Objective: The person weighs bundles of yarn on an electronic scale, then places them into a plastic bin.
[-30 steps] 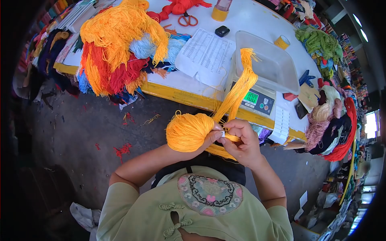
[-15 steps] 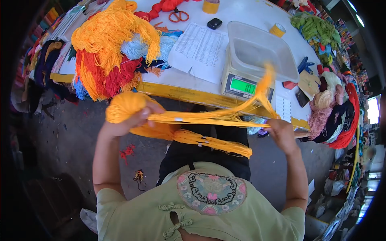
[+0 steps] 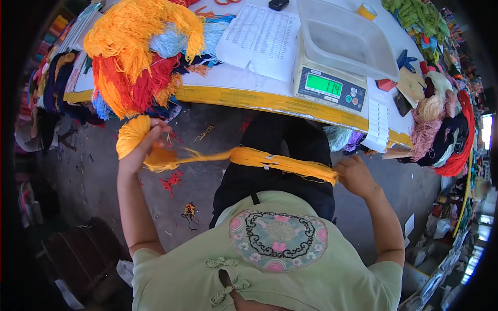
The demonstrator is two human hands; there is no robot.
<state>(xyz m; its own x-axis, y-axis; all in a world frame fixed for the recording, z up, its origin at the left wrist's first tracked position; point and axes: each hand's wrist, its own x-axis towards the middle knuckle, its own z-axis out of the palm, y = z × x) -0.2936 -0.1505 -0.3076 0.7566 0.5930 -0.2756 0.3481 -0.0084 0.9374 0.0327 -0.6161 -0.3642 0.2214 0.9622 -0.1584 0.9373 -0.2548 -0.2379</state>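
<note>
My left hand (image 3: 142, 147) is closed around a skein of orange-yellow yarn (image 3: 133, 133), out to the left above the floor. From that skein a thin trail of yarn (image 3: 205, 156) runs right, toward my lap. A long flat bundle of orange-yellow yarn (image 3: 285, 164), with small white bands at its middle, lies across my black-trousered thighs. At the bundle's right end is my right hand (image 3: 358, 176), its fingers curled in against the yarn; the exact grip is partly hidden.
Ahead, the white table (image 3: 223, 93) has a yellow-taped edge. It carries a scale (image 3: 330, 85) reading 114, a clear plastic tub (image 3: 345, 41) on that scale, a printed sheet (image 3: 259, 39) and a heap of orange yarn (image 3: 135, 36). More yarn (image 3: 430, 124) hangs at the right.
The strands stretched between my hands are gone. My left hand has moved left with its skein; my right hand is lower, beside the lap bundle. The scale reading changed from 107 to 114.
</note>
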